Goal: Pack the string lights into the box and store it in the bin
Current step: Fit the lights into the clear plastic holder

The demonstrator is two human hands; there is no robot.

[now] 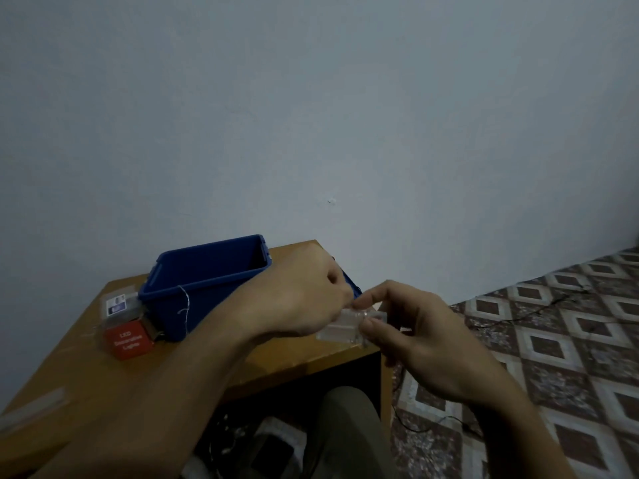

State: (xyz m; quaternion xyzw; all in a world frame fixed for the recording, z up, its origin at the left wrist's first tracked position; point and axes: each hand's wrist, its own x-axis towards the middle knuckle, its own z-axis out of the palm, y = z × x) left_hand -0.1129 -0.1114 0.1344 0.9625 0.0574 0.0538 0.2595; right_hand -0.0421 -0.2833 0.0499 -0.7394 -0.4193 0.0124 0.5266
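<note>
Bin (207,281) on the table (86,368), box (128,338) just beside its left front corner, wall (311,98) behind.

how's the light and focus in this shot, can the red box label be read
Head view: dim, flat, bluish light, no glare or hard shadows; the red box label is soft, only roughly legible as LED lights; the left hand and right hand holding the clear case are slightly blurred.

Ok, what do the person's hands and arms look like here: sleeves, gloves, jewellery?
Both the left hand and right hand are bare, no gloves, rings or watch showing. Both forearms are bare too; no sleeve reaches into view.
</note>
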